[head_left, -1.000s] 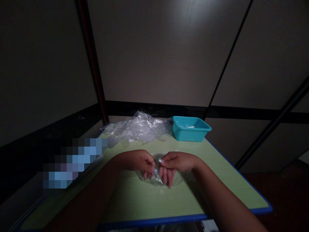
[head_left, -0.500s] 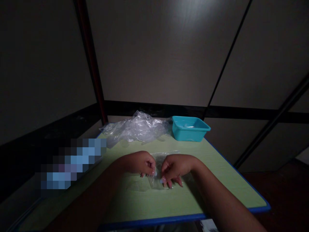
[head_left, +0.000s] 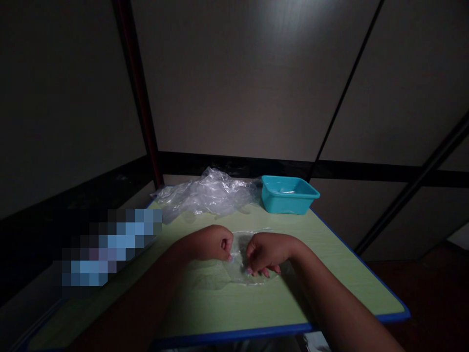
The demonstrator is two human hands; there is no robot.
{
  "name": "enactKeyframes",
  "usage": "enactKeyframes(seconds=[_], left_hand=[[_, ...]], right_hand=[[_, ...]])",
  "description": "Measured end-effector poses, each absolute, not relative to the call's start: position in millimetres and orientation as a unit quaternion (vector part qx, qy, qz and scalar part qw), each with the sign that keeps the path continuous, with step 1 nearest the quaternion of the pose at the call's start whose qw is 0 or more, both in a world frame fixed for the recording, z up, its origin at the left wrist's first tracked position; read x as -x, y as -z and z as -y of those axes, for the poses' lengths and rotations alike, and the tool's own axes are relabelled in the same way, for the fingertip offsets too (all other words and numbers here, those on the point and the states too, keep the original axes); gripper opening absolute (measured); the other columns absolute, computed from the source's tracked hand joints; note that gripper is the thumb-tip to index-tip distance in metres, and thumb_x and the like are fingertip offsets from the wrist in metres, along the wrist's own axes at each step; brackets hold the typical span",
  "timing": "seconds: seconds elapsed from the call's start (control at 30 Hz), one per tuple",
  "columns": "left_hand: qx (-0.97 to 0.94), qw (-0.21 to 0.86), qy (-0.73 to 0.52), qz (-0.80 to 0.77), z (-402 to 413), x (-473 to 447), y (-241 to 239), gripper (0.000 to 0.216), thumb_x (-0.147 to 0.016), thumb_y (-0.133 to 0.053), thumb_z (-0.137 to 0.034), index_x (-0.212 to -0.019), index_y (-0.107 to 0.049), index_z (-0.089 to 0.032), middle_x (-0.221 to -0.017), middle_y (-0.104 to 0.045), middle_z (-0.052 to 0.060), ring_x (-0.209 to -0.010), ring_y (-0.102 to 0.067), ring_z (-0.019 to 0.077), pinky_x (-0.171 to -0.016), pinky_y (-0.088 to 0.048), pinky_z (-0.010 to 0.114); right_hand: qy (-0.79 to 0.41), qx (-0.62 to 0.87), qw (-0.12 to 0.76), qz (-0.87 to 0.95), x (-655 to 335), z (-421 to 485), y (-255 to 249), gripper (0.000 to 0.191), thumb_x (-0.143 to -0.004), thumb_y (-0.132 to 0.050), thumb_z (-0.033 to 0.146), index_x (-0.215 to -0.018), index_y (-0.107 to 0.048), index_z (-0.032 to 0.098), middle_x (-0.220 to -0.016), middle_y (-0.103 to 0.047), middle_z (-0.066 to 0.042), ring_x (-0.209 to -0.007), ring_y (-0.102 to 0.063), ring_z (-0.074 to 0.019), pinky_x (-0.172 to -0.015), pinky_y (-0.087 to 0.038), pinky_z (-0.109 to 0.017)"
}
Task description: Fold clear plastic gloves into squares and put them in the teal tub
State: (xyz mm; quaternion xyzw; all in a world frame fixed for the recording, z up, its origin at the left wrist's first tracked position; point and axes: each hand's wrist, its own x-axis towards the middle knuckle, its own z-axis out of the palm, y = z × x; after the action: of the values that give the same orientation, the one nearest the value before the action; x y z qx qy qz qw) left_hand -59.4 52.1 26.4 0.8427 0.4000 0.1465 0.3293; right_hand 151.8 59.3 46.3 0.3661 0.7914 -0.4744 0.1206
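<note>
A clear, thin plastic bag (head_left: 240, 276) lies on the green tabletop, partly covered by my hands. At its left side my left hand (head_left: 216, 243) is closed, its thumb and fingers pinching the plastic. My right hand (head_left: 271, 250) bends over the right part of the bag. Its thumb and forefinger are pressed together on the film, while the other fingers point down towards the table. A narrow gap separates the two hands, with see-through film between them.
Behind the hands, a crumpled heap of clear plastic (head_left: 216, 193) lies at the table's far left. A turquoise basin (head_left: 287, 203) with something clear inside stands at the far right. The green table (head_left: 351, 293) has a blue edge and stands by panelled walls. A blurred-out patch covers the left.
My left hand has shifted slightly up and left, its fingers now more curled. My right hand has moved slightly up and right, so the gap between the hands is a little wider.
</note>
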Motion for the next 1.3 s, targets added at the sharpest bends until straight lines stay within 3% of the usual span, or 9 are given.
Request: enactKeyframes(seconds=[0.2,0.33,0.43,0.63,0.77,0.9,1.0,1.17,1.3], left_hand=[[-0.847,0.285,-0.176,-0.412,-51.2,56.0,-30.1,0.010,-0.064,-0.063,-0.024,-0.069,-0.061,-0.016,-0.068,-0.057,-0.001,-0.066,-0.052,0.0145,-0.058,-0.038,0.021],[-0.840,0.185,-0.232,-0.455,-53.3,56.0,-31.8,0.015,-0.072,-0.058,-0.028,-0.082,-0.060,-0.017,-0.085,-0.057,0.005,-0.089,-0.050,0.0216,-0.078,-0.038,0.029],[-0.839,0.068,-0.228,-0.489,-53.5,56.6,-29.0,0.032,-0.074,-0.058,-0.040,-0.100,-0.058,-0.020,-0.103,-0.056,0.008,-0.106,-0.042,0.0261,-0.091,-0.032,0.036],[-0.839,0.033,-0.135,-0.526,-55.2,58.0,-14.5,0.061,-0.078,-0.050,-0.051,-0.132,-0.037,-0.025,-0.144,-0.025,0.011,-0.133,-0.011,0.0294,-0.104,-0.012,0.048],[-0.841,0.060,-0.110,-0.526,-57.1,61.4,-13.9,0.071,-0.077,-0.049,-0.053,-0.138,-0.027,-0.024,-0.147,-0.013,0.011,-0.135,-0.001,0.0284,-0.105,-0.011,0.048],[-0.844,0.079,-0.093,-0.522,-58.7,66.0,-14.8,0.088,-0.070,-0.054,-0.061,-0.140,-0.018,-0.022,-0.147,-0.004,0.012,-0.134,0.005,0.0290,-0.104,-0.013,0.048],[-0.847,0.072,-0.091,-0.519,-60.6,68.1,-12.3,0.096,-0.066,-0.059,-0.060,-0.141,-0.013,-0.022,-0.147,-0.001,0.013,-0.134,0.006,0.0302,-0.104,-0.014,0.048],[-0.836,0.068,-0.118,-0.531,-63.1,69.3,-10.6,0.089,-0.065,-0.060,-0.059,-0.139,-0.023,-0.026,-0.147,-0.009,0.013,-0.134,0.001,0.0334,-0.101,-0.016,0.052],[-0.832,0.043,-0.222,-0.507,-63.7,67.9,-19.6,0.053,-0.073,-0.059,-0.047,-0.118,-0.051,-0.021,-0.130,-0.043,0.012,-0.126,-0.027,0.0307,-0.098,-0.027,0.044]], right_hand=[[0.441,-0.397,0.109,-0.797,-148.5,-57.1,-44.1,0.021,-0.067,-0.064,0.032,-0.061,-0.053,0.015,-0.043,-0.049,0.007,-0.032,-0.044,-0.0058,-0.033,-0.035,-0.016],[0.443,-0.388,0.059,-0.806,-147.6,-56.3,-42.4,0.019,-0.064,-0.067,0.028,-0.066,-0.053,0.016,-0.048,-0.048,0.008,-0.032,-0.043,-0.0048,-0.031,-0.032,-0.014],[0.481,-0.362,-0.008,-0.798,-146.8,-55.6,-42.6,0.021,-0.066,-0.068,0.029,-0.072,-0.053,0.016,-0.054,-0.050,0.008,-0.034,-0.043,-0.0034,-0.032,-0.032,-0.013],[0.653,-0.254,-0.087,-0.708,-141.6,-51.0,-47.2,0.037,-0.076,-0.058,0.048,-0.079,-0.057,0.012,-0.059,-0.058,0.001,-0.044,-0.055,-0.0079,-0.046,-0.046,-0.020],[0.680,-0.248,-0.092,-0.684,-137.7,-50.7,-41.0,0.042,-0.076,-0.057,0.051,-0.077,-0.060,0.009,-0.059,-0.059,-0.002,-0.051,-0.059,-0.0105,-0.051,-0.048,-0.022],[0.682,-0.277,-0.052,-0.675,-134.6,-53.0,-30.0,0.045,-0.071,-0.060,0.054,-0.076,-0.062,0.009,-0.057,-0.058,-0.002,-0.050,-0.060,-0.0119,-0.050,-0.048,-0.024],[0.681,-0.280,-0.069,-0.673,-135.0,-56.0,-28.4,0.044,-0.069,-0.062,0.054,-0.078,-0.062,0.010,-0.058,-0.058,-0.001,-0.047,-0.058,-0.0121,-0.047,-0.048,-0.025],[0.617,-0.289,-0.241,-0.691,-143.4,-66.3,-39.0,0.037,-0.074,-0.059,0.049,-0.077,-0.059,0.012,-0.057,-0.056,0.002,-0.037,-0.046,-0.0057,-0.037,-0.037,-0.018],[0.551,-0.339,-0.340,-0.683,-152.7,-77.4,-43.7,0.034,-0.076,-0.055,0.047,-0.076,-0.058,0.014,-0.053,-0.052,0.004,-0.034,-0.038,-0.0042,-0.032,-0.028,-0.017]])
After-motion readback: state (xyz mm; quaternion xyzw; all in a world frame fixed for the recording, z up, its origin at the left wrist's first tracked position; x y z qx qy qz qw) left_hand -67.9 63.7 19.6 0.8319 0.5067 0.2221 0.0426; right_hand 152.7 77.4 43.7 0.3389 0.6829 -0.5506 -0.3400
